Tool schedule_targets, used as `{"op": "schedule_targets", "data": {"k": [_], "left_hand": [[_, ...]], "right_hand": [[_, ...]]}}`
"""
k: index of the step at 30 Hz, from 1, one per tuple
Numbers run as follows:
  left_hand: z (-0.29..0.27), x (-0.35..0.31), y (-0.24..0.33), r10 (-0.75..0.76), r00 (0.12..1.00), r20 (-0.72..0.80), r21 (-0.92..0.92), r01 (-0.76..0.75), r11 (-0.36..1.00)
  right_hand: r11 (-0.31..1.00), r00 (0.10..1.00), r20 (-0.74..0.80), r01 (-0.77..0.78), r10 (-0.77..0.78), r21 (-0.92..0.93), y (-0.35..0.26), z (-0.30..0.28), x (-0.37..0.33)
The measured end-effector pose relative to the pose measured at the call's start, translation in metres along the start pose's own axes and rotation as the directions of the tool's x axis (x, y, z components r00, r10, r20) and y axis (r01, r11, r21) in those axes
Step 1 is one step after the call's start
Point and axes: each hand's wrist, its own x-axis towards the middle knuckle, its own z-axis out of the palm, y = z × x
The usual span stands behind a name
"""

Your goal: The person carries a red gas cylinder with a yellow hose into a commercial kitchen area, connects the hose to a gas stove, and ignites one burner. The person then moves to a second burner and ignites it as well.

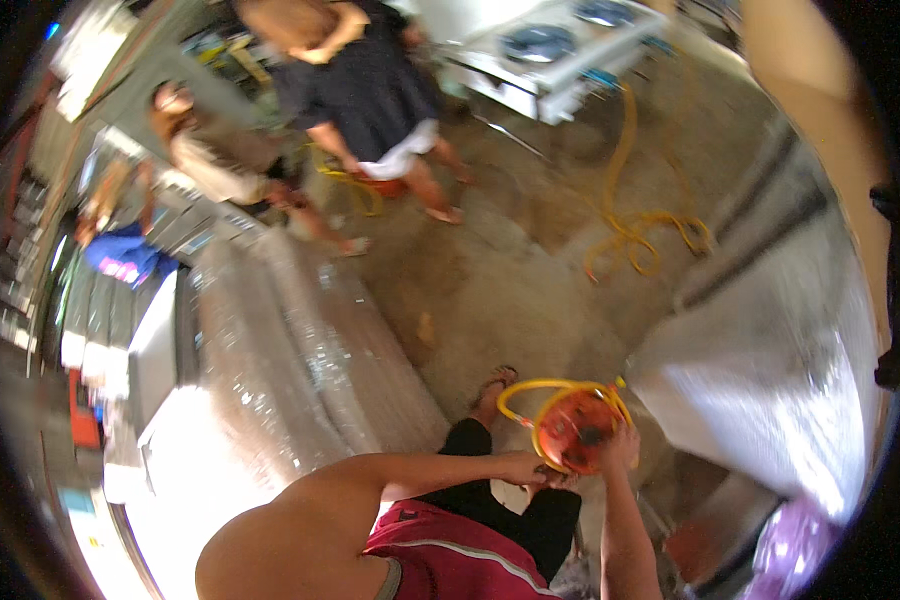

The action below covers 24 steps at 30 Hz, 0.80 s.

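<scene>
Orange reel (578, 430) with yellow cable (530, 392) sits at knee height, over the floor (490, 300). Left hand (532, 468) grips its lower edge, right hand (620, 445) clamps its side. Step looks like cable handling; next move calls for steady 2-hand hold.

Cable reel (576, 430): between left hand (530, 467) and right hand (620, 440), above the floor (490, 300); loop of cable (545, 388) on its far side. Wrapped unit (300, 350) to the left, second wrapped unit (770, 380) to the right. Loose hose (635, 225) on floor beyond. Two people (360, 90) further back left
</scene>
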Motion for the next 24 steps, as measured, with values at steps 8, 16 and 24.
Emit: {"op": "schedule_targets", "data": {"k": [8, 16, 24], "left_hand": [[-0.038, -0.15, -0.102, -0.527, 0.629, -0.572, -0.263, 0.468, 0.844], [-0.006, -0.193, -0.116, -0.506, 0.738, -0.446, -0.216, 0.46, 0.862], [-0.054, -0.202, -0.033, -0.336, 0.815, -0.472, -0.114, 0.321, 0.94]], "right_hand": [[0.955, 0.958, 0.151, 0.265, -0.244, -0.132, -0.013, 0.003, -0.009], [0.977, 0.979, -0.063, -0.197, 0.193, -0.079, 0.04, -0.034, -0.035], [0.814, 0.771, -0.296, -0.458, 0.564, 0.359, 0.084, -0.091, -0.041]]}}
